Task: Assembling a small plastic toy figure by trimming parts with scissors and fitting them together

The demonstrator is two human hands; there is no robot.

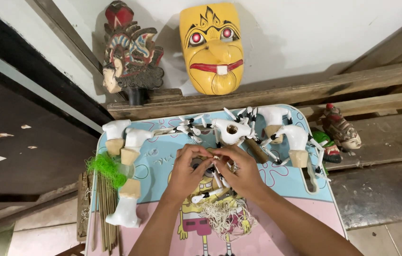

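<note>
My left hand [187, 174] and my right hand [240, 171] meet over the middle of a small cartoon-printed table [163, 163]. Their fingertips pinch a small white puppet arm piece [216, 158] between them. More thin white arm pieces with black bands [210, 188] hang below the fingers. A tangle of off-white string [227, 218] lies just under my hands. A white puppet torso with a round hole [231, 131] lies right behind my fingers.
White torsos with bare wooden bases lie at the left [124, 142] and right [291, 137]. Green fibre [106, 167] and thin wooden sticks [105, 213] sit at the left edge. A yellow mask [213, 47] and carved heads [130, 52] [342, 130] rest on wooden ledges.
</note>
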